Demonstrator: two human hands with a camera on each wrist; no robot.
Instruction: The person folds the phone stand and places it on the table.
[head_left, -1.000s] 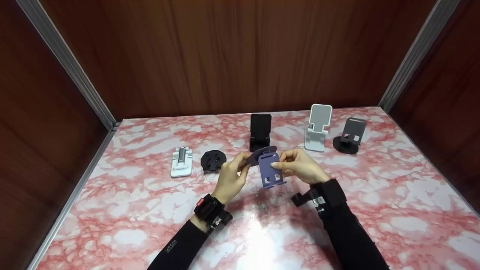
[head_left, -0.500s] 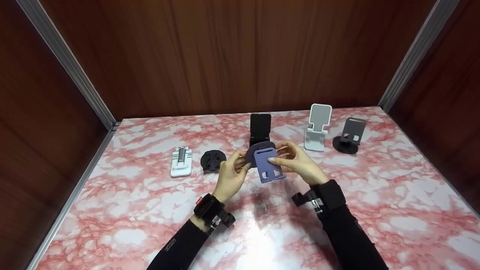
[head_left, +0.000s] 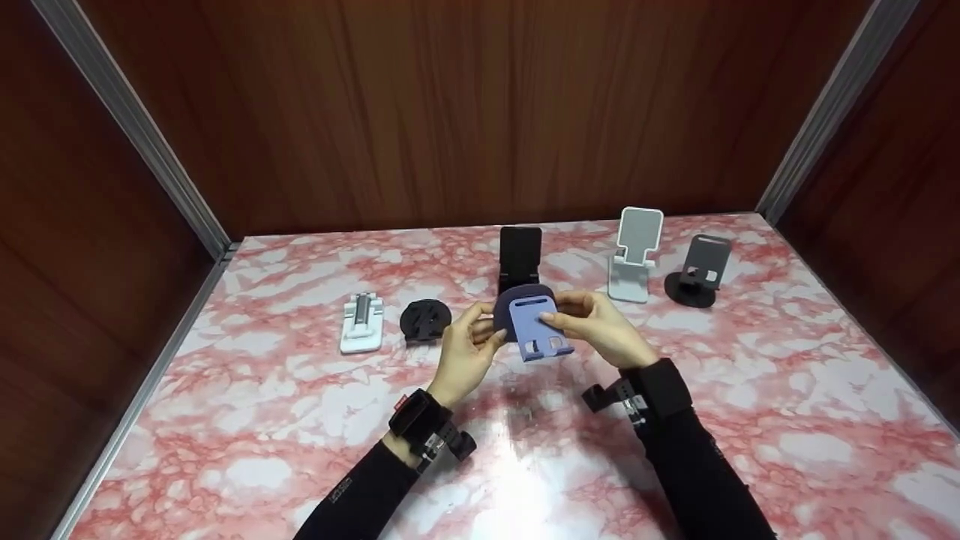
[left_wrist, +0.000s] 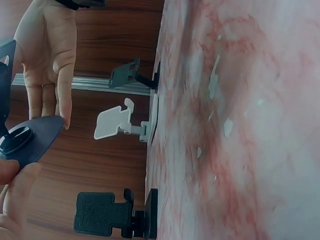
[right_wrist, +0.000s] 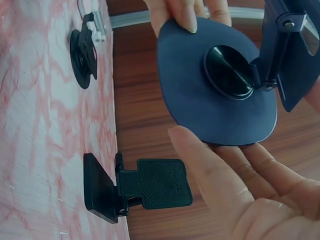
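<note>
Both hands hold a purple phone stand [head_left: 534,322] above the table, its slotted plate facing the head camera. My left hand [head_left: 466,349] pinches the left edge of its flat rounded base [right_wrist: 185,85]. My right hand [head_left: 604,330] has its thumb on the front of the plate and its other fingers behind. In the right wrist view, right-hand fingers [right_wrist: 225,182] touch the lower edge of the base, near the round pivot disc [right_wrist: 227,70] and hinged arm [right_wrist: 272,55]. Left-hand fingertips [right_wrist: 188,20] grip the opposite edge in that view.
Behind the held stand a black phone stand [head_left: 520,251] stands upright. Further right are a white-and-grey stand [head_left: 641,236] and a dark grey stand [head_left: 706,259]. Folded white [head_left: 362,326] and black [head_left: 425,321] stands lie left. Wood-look panels [head_left: 480,112] enclose the marbled table [head_left: 300,420].
The purple stand has tilted: its base, nearly edge-on earlier, now shows broad behind the plate. The plate's lower end has risen and lies closer to the base. Both hands keep their hold.
</note>
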